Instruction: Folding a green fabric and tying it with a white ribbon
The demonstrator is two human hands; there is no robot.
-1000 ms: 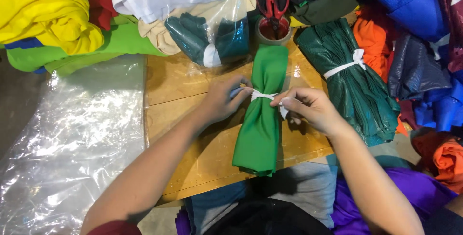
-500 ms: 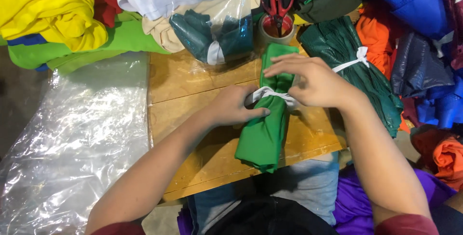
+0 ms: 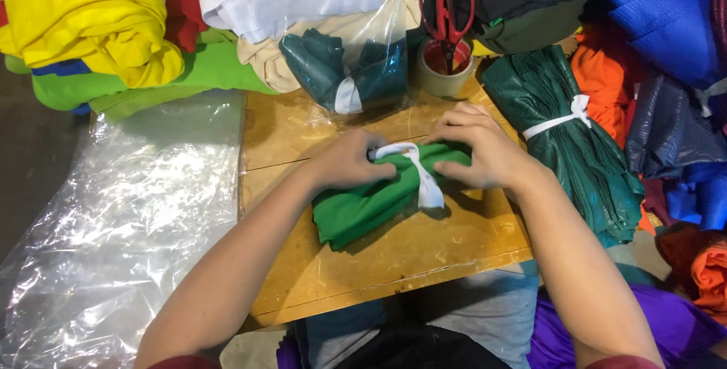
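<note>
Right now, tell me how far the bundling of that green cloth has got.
Done: the green cloth bundle is rolled and a white strip is wrapped round its middle with a loose end hanging. In hand: the left hand and right hand both grip it on the wooden table. Left: probably bagging, since one dark green bundle lies tied and another sits in clear plastic.

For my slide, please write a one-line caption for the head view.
Both hands, left hand and right hand, hold a green cloth bundle tied with a white strip on a wooden table.
</note>
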